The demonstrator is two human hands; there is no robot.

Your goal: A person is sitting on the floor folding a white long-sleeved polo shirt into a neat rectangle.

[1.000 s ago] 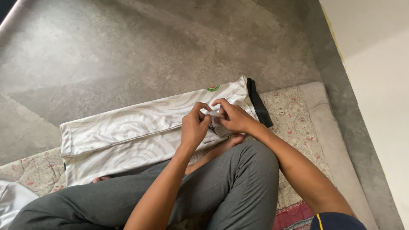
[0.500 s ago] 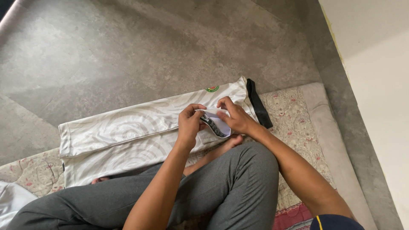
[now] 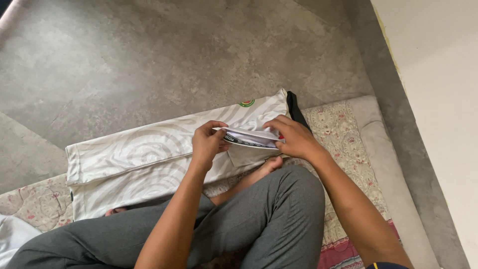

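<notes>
White cloth (image 3: 249,139) btwn both hands.

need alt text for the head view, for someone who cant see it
Two hands, left hand and right hand, stretch a sleeve open on a folded white shirt. The shirt lies partly on a floral mat and partly on a grey floor, in front of crossed legs in grey trousers.

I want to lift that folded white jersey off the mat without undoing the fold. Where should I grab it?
Probably the two ends of the long folded white jersey: the left end near the floor and the right end by the left hand and right hand, coming from above, since it lies flat and wide.
</notes>
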